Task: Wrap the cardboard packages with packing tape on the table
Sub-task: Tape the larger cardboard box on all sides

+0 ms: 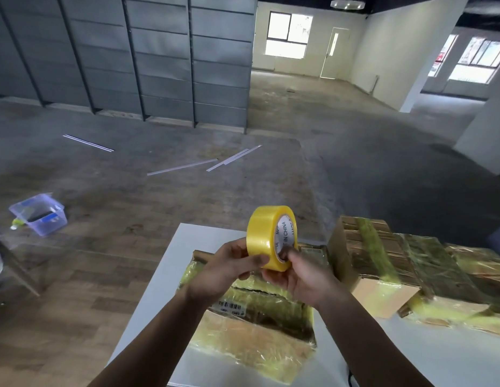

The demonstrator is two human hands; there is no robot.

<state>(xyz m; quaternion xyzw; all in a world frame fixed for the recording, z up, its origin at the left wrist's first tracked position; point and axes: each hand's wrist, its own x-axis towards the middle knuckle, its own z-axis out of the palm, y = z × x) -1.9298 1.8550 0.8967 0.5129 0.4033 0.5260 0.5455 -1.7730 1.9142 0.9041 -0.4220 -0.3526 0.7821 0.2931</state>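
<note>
A yellow roll of packing tape (267, 234) is held up above the white table (170, 263). My left hand (229, 268) pinches the roll's outer band with thumb and fingers. My right hand (295, 277) cradles the roll from below, with a finger hooked into its white core. Directly beneath lies a flat cardboard package (254, 331) covered in glossy yellowish tape, a barcode label on its near left side. To the right is a pile of taped cardboard packages (405, 263).
The table's left edge drops to a wooden floor. A clear plastic tub (39, 213) stands on the floor at left, and thin white strips (193, 164) lie further back. Grey shelving (126, 57) lines the far wall.
</note>
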